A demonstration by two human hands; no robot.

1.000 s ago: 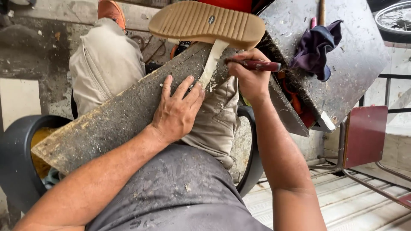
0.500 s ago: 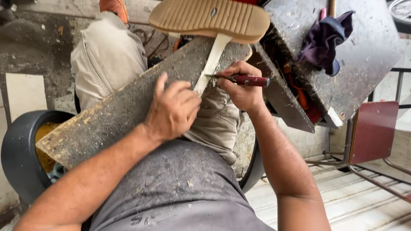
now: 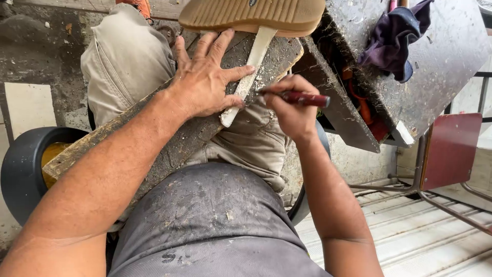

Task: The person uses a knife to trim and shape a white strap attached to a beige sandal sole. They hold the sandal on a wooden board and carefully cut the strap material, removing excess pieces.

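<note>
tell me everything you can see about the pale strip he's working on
The pale strip is a long, narrow, cream-coloured piece, flat and a little scuffed, perhaps leather or rubber. It lies lengthwise on the worn wooden board across the person's lap. Its far end runs under the tan ridged shoe sole; its near end is cut square. The left hand presses it down with spread fingers, and the red-handled tool in the right hand meets its edge.
</note>
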